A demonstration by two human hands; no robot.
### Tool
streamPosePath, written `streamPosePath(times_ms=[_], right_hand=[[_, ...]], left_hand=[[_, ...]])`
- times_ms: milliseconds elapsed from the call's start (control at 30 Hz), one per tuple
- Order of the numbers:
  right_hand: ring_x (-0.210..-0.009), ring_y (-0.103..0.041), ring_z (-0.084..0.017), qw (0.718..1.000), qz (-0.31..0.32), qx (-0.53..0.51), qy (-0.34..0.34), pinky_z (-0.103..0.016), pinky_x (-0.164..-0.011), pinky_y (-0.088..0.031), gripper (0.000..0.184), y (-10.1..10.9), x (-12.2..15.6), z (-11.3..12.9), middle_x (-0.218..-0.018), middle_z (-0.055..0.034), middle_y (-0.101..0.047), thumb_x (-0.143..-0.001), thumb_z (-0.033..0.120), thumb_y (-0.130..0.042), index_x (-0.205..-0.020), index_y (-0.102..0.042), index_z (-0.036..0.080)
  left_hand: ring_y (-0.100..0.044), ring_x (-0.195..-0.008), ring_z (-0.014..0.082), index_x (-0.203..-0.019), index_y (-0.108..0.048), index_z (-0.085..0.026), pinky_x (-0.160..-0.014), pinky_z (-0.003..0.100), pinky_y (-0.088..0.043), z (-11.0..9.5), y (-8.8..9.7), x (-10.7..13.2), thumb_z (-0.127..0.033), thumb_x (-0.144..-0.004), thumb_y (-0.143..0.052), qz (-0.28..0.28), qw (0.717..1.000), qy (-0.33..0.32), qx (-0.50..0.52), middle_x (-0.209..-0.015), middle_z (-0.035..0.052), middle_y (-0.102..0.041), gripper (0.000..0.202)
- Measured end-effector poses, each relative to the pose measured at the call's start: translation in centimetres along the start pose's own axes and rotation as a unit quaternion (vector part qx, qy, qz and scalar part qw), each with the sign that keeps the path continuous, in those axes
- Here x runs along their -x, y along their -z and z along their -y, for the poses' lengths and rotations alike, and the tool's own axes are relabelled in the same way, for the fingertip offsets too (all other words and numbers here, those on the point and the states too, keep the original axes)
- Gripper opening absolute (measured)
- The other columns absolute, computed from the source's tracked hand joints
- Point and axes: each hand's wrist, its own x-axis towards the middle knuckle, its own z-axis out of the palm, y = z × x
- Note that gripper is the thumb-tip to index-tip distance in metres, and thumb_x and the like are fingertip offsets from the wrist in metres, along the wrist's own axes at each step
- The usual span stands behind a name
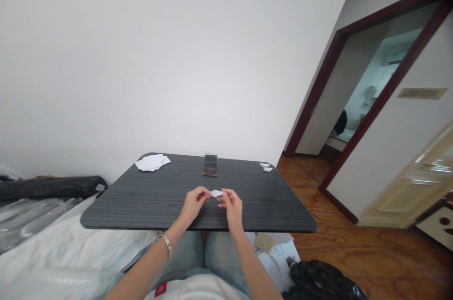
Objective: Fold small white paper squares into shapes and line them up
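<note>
A small folded piece of white paper (pixel 216 193), pointed at its ends, is held just above the dark table near its front middle. My left hand (pixel 194 203) pinches its left tip between thumb and forefinger. At the right tip, my right hand (pixel 231 205) grips it with thumb and fingertips. A stack of white paper sheets (pixel 150 162) lies at the table's far left corner. Two small folded white papers (pixel 267 167) rest at the far right corner.
The dark wood-grain table (pixel 141 205) stands against a white wall. A phone-like dark object (pixel 210 165), partly pixelated, is at the back middle. Black plastic bags (pixel 322 281) sit on the floor at right, and a plastic-wrapped white bundle (pixel 71 243) is at left.
</note>
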Motion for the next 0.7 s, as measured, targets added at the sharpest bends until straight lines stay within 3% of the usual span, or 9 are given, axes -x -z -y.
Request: streamPosePath(times_ms=[300,467,700], right_hand=[[-0.062,-0.06,-0.015,1.0,-0.021,0.014,0.009,-0.026,-0.055,-0.051,0.028,0.3,-0.2,-0.9,-0.071,-0.0044,-0.063,-0.074,0.039,-0.054,-0.081,-0.061,0.013],[-0.063,-0.061,-0.016,1.0,-0.021,0.002,0.005,-0.028,-0.059,-0.052,0.027,0.4,-0.3,-1.0,-0.073,-0.0053,-0.064,-0.074,0.037,-0.056,-0.083,-0.061,0.012],[-0.067,-0.062,-0.018,0.999,-0.049,-0.01,0.013,-0.031,-0.062,-0.053,0.026,0.5,-0.3,-1.1,-0.071,-0.0053,-0.064,-0.071,0.038,-0.058,-0.078,-0.061,0.013]], left_hand=[[-0.056,-0.069,0.0138,-0.074,-0.063,-0.015,-0.066,0.025,-0.044,-0.7,0.0,0.1,-0.016,-0.076,-0.047,0.052,0.994,-0.063,-0.073,-0.075,0.0038,-0.061,0.016],[-0.056,-0.077,0.0153,-0.073,-0.062,-0.016,-0.072,0.027,-0.043,-0.9,0.0,0.1,-0.014,-0.077,-0.048,0.038,0.993,-0.085,-0.07,-0.081,0.0047,-0.062,0.015],[-0.057,-0.076,0.0156,-0.076,-0.062,-0.016,-0.067,0.026,-0.046,-0.6,0.1,0.1,-0.018,-0.077,-0.049,0.013,0.997,-0.066,-0.039,-0.081,0.0048,-0.061,0.014]])
